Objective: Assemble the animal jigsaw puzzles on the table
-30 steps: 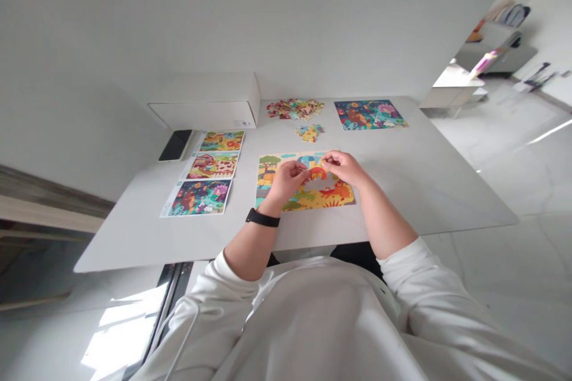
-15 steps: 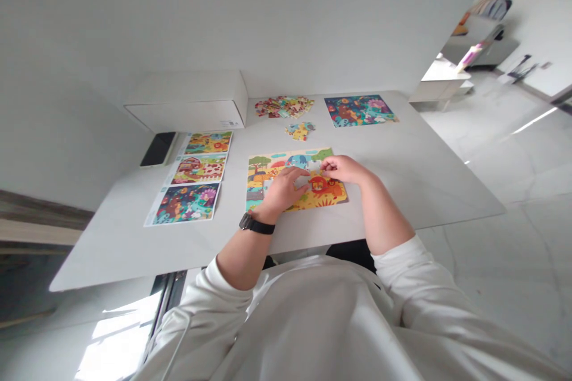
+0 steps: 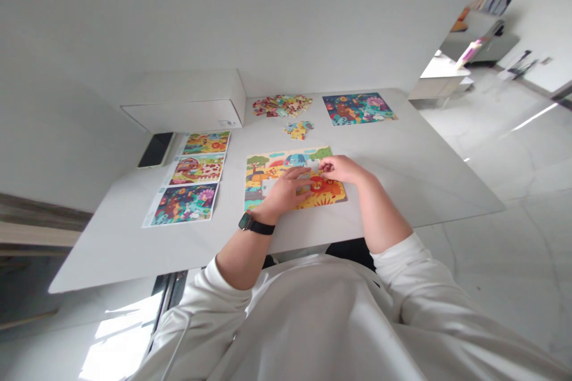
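A colourful animal jigsaw puzzle [image 3: 268, 165] lies partly assembled on the white table [image 3: 402, 172] in front of me. My left hand [image 3: 285, 189], a black watch on its wrist, lies flat on the puzzle's middle with fingers stretched out, pressing pieces down. My right hand [image 3: 340, 169] rests on the puzzle's right part, fingers curled and pinched at a piece near the orange lion; what it grips is too small to name.
A small cluster of joined pieces [image 3: 298, 128] and a pile of loose pieces [image 3: 281, 105] lie farther back. A finished blue puzzle [image 3: 357, 108] sits at the back right. Three picture cards [image 3: 196, 169], a black phone [image 3: 155, 150] and a white box [image 3: 187, 102] are on the left.
Both hands have come down from holding an orange piece above the puzzle. The piece now lies in the puzzle; the left hand has flattened onto it.
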